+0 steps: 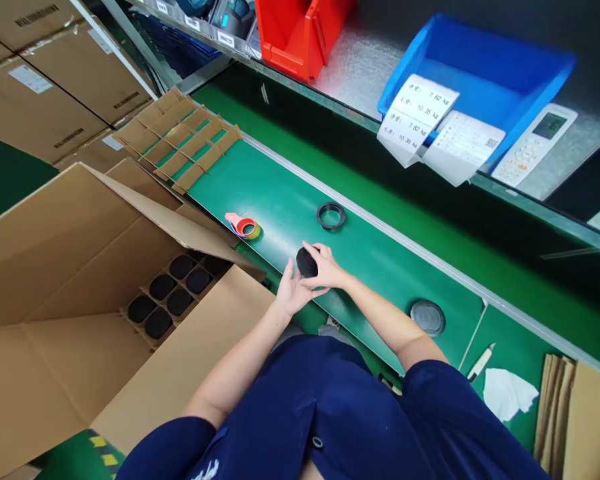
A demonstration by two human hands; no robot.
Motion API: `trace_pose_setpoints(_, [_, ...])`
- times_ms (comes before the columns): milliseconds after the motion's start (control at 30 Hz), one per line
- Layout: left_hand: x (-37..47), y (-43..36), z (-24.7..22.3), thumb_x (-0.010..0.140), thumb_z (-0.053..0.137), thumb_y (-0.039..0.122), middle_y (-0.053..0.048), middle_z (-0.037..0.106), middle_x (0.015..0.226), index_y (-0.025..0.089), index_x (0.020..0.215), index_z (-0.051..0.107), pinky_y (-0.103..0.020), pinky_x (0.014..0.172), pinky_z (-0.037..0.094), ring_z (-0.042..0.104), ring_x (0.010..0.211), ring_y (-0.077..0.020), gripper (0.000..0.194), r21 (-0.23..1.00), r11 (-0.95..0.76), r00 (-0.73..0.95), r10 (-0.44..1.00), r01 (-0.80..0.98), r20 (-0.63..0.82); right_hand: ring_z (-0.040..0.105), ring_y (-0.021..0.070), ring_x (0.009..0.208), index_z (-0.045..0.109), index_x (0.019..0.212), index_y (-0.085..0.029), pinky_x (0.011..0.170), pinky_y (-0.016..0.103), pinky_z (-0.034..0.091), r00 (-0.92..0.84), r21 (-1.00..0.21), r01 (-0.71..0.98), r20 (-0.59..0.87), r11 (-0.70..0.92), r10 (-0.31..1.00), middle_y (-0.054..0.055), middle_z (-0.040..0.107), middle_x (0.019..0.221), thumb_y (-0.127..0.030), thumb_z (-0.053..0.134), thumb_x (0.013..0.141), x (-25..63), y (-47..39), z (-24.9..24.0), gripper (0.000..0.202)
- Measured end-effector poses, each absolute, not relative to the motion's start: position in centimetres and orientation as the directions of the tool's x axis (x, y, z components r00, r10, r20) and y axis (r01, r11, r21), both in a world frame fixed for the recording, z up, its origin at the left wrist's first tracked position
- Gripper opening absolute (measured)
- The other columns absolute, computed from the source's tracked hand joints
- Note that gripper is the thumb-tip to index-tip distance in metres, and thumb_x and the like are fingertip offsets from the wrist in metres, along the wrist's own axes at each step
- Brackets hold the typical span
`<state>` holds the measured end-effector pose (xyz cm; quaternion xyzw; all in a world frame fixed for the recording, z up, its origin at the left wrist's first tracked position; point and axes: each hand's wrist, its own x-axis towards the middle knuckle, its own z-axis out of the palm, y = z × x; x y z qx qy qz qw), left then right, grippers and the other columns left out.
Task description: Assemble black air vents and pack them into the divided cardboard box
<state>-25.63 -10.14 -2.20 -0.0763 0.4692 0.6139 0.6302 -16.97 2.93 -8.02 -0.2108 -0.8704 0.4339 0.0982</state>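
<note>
My right hand grips a black round part above the near edge of the green bench, thumb and fingers around its rim. Right beside it, my left hand is open with the palm turned up and the fingers apart. Whether the left fingers touch the part I cannot tell. Farther back on the bench lies a black ring. To the left of my hands is an open cardboard box, where several black round parts stand in a cardboard divider.
A tape roll in a red holder lies near the bench edge. Cardboard dividers rest at the far left end. To the right are a dark disc, a knife and white cloth. A shelf above holds a blue bin.
</note>
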Motion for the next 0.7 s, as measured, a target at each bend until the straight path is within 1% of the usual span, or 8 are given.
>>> trace_pose_setpoints(67, [-27.4,-10.9,-2.5,0.093,0.050,0.073,-0.013,0.064,0.135,0.031,0.148,0.048,-0.063,0.106,0.049,0.064,0.123,-0.0337,0.069,0.488,0.215,-0.257,0.637,-0.846,-0.726,0.030,0.0408,0.144,0.019,0.166,-0.020,0.118,0.056,0.032,-0.773,-0.707,0.483,-0.068,0.517,0.631,0.023,0.026,0.158,-0.061,0.082,0.070,-19.8,6.9,-9.0,0.121])
trace_pose_setpoints(167, [-30.1,-13.5,-2.8,0.098,0.054,0.057,-0.013,0.063,0.137,0.026,0.143,0.055,-0.051,0.111,0.050,0.065,0.124,-0.0276,0.055,0.495,0.216,-0.303,0.571,-0.842,-0.763,0.024,0.0448,0.147,0.014,0.166,-0.017,0.118,0.059,0.026,-0.603,-0.557,0.693,-0.100,0.458,0.792,0.027,0.020,0.160,-0.064,0.078,0.074,-23.5,13.1,-10.8,0.120])
trace_pose_setpoints(267, [-32.3,-17.5,-3.5,0.100,0.055,0.045,-0.014,0.067,0.133,0.019,0.133,0.062,-0.042,0.108,0.054,0.067,0.121,-0.0248,0.043,0.468,0.202,-0.329,0.480,-0.860,-0.813,0.022,0.0460,0.148,0.014,0.165,-0.017,0.119,0.060,0.020,-0.613,-0.460,0.740,-0.160,0.491,0.774,0.028,0.020,0.161,-0.067,0.075,0.076,-25.8,17.1,-12.5,0.119])
trace_pose_setpoints(367, [-33.6,-21.5,-4.5,0.100,0.053,0.038,-0.014,0.072,0.123,0.017,0.125,0.066,-0.038,0.101,0.059,0.071,0.113,-0.0236,0.034,0.411,0.165,-0.330,0.371,-0.896,-0.868,0.017,0.0457,0.152,0.014,0.165,-0.014,0.122,0.060,0.011,-0.654,-0.388,0.739,-0.218,0.551,0.724,0.029,0.015,0.165,-0.070,0.068,0.080,-27.0,18.3,-13.5,0.115])
trace_pose_setpoints(433, [-34.1,-23.6,-5.2,0.101,0.052,0.034,-0.014,0.074,0.118,0.016,0.121,0.067,-0.037,0.097,0.061,0.073,0.110,-0.0232,0.031,0.372,0.146,-0.313,0.316,-0.917,-0.896,0.009,0.0439,0.155,0.011,0.165,-0.012,0.123,0.060,0.006,-0.663,-0.354,0.735,-0.200,0.578,0.721,0.028,0.007,0.168,-0.071,0.054,0.090,-27.7,18.2,-13.5,0.105])
trace_pose_setpoints(500, [-34.3,-25.1,-5.8,0.100,0.052,0.033,-0.013,0.075,0.116,0.016,0.119,0.067,-0.036,0.096,0.061,0.073,0.109,-0.0227,0.030,0.339,0.125,-0.295,0.278,-0.932,-0.914,0.000,0.0416,0.157,0.006,0.166,-0.012,0.123,0.061,0.004,-0.658,-0.319,0.732,-0.099,0.602,0.747,0.026,-0.001,0.170,-0.068,0.036,0.098,-28.3,17.9,-13.3,0.093])
trace_pose_setpoints(600, [-33.9,-26.2,-6.1,0.099,0.056,0.031,-0.013,0.076,0.113,0.015,0.115,0.069,-0.035,0.096,0.060,0.074,0.105,-0.0217,0.026,0.310,0.098,-0.274,0.272,-0.946,-0.923,0.002,0.0454,0.156,0.003,0.166,-0.012,0.119,0.069,0.009,-0.656,-0.272,0.733,-0.043,0.623,0.754,0.027,0.000,0.170,-0.069,0.031,0.098,-28.4,17.2,-13.2,0.093])
trace_pose_setpoints(700, [-32.6,-25.9,-5.8,0.094,0.063,0.031,-0.012,0.076,0.107,0.017,0.106,0.071,-0.036,0.095,0.058,0.074,0.099,-0.0215,0.020,0.326,0.124,-0.274,0.315,-0.937,-0.909,0.013,0.0523,0.151,0.009,0.166,-0.015,0.109,0.075,0.021,-0.643,-0.234,0.762,-0.164,0.603,0.749,0.032,0.008,0.166,-0.075,0.046,0.090,-27.3,16.8,-13.4,0.103])
